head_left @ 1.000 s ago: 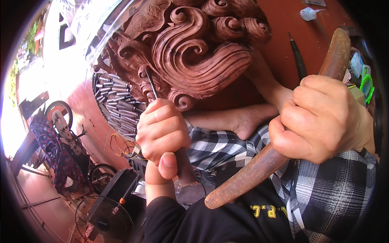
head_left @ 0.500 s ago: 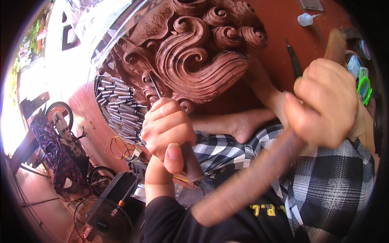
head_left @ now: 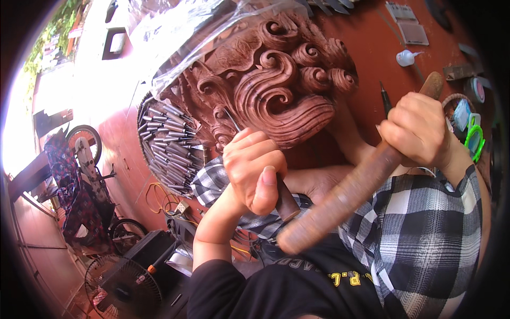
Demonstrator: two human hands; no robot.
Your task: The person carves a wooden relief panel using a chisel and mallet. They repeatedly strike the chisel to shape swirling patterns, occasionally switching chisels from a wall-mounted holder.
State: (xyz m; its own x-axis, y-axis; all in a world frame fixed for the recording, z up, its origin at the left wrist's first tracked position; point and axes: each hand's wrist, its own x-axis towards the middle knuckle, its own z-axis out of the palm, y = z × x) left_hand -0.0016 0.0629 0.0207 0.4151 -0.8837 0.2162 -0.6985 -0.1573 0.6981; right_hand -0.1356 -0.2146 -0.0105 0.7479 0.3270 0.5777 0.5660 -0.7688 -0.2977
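Note:
A reddish-brown wood carving (head_left: 287,114) with flowing grooves and curled scrolls lies in front of me. My left hand (head_left: 255,170) is wrapped round a wood chisel (head_left: 288,206), its thin metal blade slanting up to the scrolls at the carving's near left side. In my right hand (head_left: 417,130) is a thick round wooden mallet (head_left: 340,204), gripped near its narrow end. The mallet's broad end hangs close by the butt of the chisel handle; whether the two touch I cannot tell. The chisel's cutting tip is hard to make out against the wood.
Left of the carving, a round basket holds many chisels (head_left: 170,141). Clear plastic sheeting (head_left: 180,32) covers the carving's far side. On the red floor lie a dark pointed tool (head_left: 385,98), a small white bottle (head_left: 406,58) and green-rimmed goggles (head_left: 474,141). A fan (head_left: 122,290) stands lower left.
The mallet's broad end has come up nearer the chisel's butt. My whole view has shifted, so the carving and left hand appear further right. Both hands keep their grip.

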